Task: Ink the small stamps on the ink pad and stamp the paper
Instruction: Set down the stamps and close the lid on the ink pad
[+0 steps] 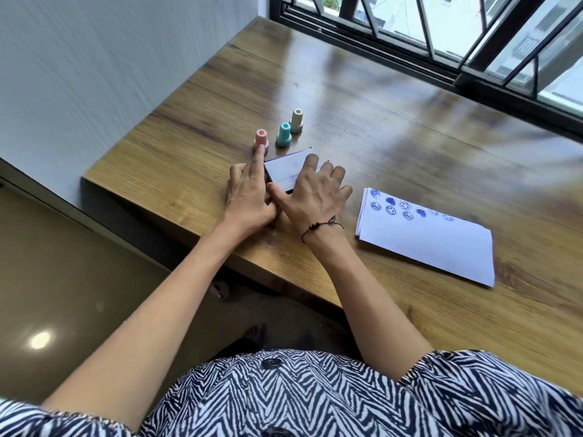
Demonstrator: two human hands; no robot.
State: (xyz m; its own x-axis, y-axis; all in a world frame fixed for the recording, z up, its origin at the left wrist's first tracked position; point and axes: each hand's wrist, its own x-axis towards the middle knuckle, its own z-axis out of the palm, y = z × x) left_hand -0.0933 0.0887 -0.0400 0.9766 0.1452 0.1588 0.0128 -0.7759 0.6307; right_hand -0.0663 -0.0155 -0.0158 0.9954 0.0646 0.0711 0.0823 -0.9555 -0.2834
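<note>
The ink pad [284, 170], a small flat box with a pale lid stained purple, lies on the wooden table between my hands. My left hand [247, 193] holds its left side, index finger stretched toward the pink stamp [261, 141]. My right hand [312, 192] rests over its right half, thumb along the near edge. Just beyond the pad, a teal stamp [284, 135] and a cream stamp [296, 120] stand upright. To the right lies the white paper [441, 244], its far end bearing several blue smiley and heart prints.
The table [394, 146] ends at a wall on the left and a barred window [473, 36] at the back. Its near-left edge drops to the floor. My feet show under the table.
</note>
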